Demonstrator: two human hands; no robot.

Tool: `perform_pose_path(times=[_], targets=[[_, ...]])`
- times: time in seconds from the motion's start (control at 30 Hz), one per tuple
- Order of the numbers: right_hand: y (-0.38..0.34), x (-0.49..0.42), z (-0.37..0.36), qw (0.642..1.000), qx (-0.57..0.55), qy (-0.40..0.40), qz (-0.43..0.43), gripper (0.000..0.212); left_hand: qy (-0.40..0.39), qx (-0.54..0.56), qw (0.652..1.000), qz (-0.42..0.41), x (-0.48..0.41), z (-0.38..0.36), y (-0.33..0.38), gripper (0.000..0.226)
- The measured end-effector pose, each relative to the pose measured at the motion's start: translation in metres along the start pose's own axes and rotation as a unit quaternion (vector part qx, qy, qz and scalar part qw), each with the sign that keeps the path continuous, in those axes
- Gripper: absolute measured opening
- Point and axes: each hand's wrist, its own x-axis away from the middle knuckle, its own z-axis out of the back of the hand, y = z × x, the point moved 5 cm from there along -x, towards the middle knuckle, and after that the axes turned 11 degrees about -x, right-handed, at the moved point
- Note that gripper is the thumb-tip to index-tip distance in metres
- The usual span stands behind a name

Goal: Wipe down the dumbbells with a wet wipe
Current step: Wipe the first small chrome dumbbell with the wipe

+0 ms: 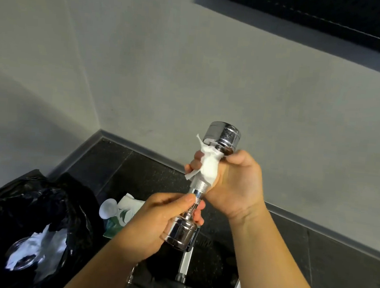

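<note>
At the center of the frame, the left hand (155,219) is gripping the lower knurled handle of a shiny chrome dumbbell (182,234), while the right hand (234,182) is clutching a crumpled white wet wipe (207,168) around its upper handle.

Quick tally for you: 1 dumbbell (198,187), 2 chrome heads on it. 2 hands up, your left hand (155,219) and right hand (236,182). 1 wet wipe (207,168). 1 black bin bag (41,199). 1 wipes pack (121,209). Heap of crumpled white wipes (44,243) in bag, can't split into number. 2 chrome bars (185,263) you can make out down low.
</note>
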Motion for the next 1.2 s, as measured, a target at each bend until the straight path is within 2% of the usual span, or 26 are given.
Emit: perform_pose_path(times=[0.07,0.1,0.17,0.23,0.27,0.3,0.37,0.4,0.47,0.53,0.63,0.7,0.77,0.8,0.87,0.93,1.0,1.03,1.07,1.1,1.2], targets=[[0.003,0.005,0.000,0.999,0.039,-0.038,-0.004,0.031,-0.016,0.062,0.998,0.011,-0.001,-0.001,-0.001,0.029],[0.004,0.004,0.001,0.997,0.080,-0.021,0.007,0.027,-0.011,0.070,0.997,0.010,-0.001,-0.002,-0.001,0.029],[0.005,-0.002,0.003,0.983,0.158,0.076,0.048,0.020,0.026,0.041,0.999,0.000,0.000,-0.003,-0.001,0.030],[0.006,-0.010,0.006,0.946,0.240,0.194,0.103,0.024,0.085,-0.048,0.995,-0.035,0.002,-0.003,0.002,0.025],[0.006,-0.013,0.009,0.915,0.287,0.254,0.129,0.027,0.109,-0.102,0.987,-0.058,0.004,-0.004,0.006,0.025],[0.006,-0.016,0.012,0.880,0.332,0.302,0.154,0.029,0.128,-0.155,0.977,-0.077,0.004,-0.006,0.008,0.034],[0.009,-0.017,0.016,0.835,0.386,0.343,0.191,0.030,0.148,-0.203,0.965,-0.082,0.004,-0.005,0.007,0.047],[0.009,-0.017,0.016,0.829,0.394,0.342,0.200,0.030,0.150,-0.202,0.964,-0.083,0.004,-0.004,0.008,0.047],[0.006,-0.015,0.017,0.850,0.378,0.316,0.186,0.029,0.134,-0.181,0.971,-0.080,0.003,-0.004,0.006,0.036],[0.007,-0.014,0.015,0.909,0.308,0.248,0.132,0.023,0.124,-0.141,0.980,-0.059,0.000,0.000,0.003,0.029],[0.013,-0.012,0.012,0.977,0.167,0.126,0.044,0.021,0.076,-0.022,0.997,-0.003,-0.003,0.000,-0.004,0.038],[0.017,-0.013,0.010,0.994,0.086,0.067,0.020,0.023,0.023,0.061,0.998,0.026,-0.003,-0.007,-0.004,0.034],[0.017,-0.010,0.006,0.994,0.089,0.058,0.021,0.024,0.013,0.083,0.996,0.025,-0.001,-0.011,-0.001,0.030],[0.015,-0.009,0.006,0.986,0.140,0.084,0.032,0.024,0.029,0.072,0.997,0.019,0.000,-0.011,0.000,0.031],[0.011,-0.006,0.009,0.944,0.267,0.173,0.081,0.019,0.086,0.013,0.996,-0.009,0.003,-0.010,0.004,0.029],[0.010,-0.006,0.014,0.888,0.362,0.243,0.148,0.013,0.144,-0.102,0.983,-0.045,0.005,-0.010,0.009,0.033],[0.016,-0.009,0.022,0.818,0.452,0.295,0.197,0.021,0.180,-0.206,0.960,-0.054,0.005,-0.008,0.007,0.051],[0.018,-0.009,0.024,0.797,0.476,0.308,0.208,0.024,0.193,-0.223,0.954,-0.055,0.004,-0.006,0.006,0.053],[0.020,-0.009,0.025,0.798,0.474,0.310,0.206,0.023,0.199,-0.224,0.953,-0.054,0.004,-0.003,0.003,0.050],[0.020,-0.010,0.026,0.825,0.440,0.296,0.193,0.019,0.196,-0.218,0.954,-0.058,0.003,-0.001,0.002,0.044],[0.024,-0.007,0.019,0.942,0.272,0.179,0.082,0.011,0.158,-0.116,0.980,-0.040,0.003,0.002,0.001,0.026]])
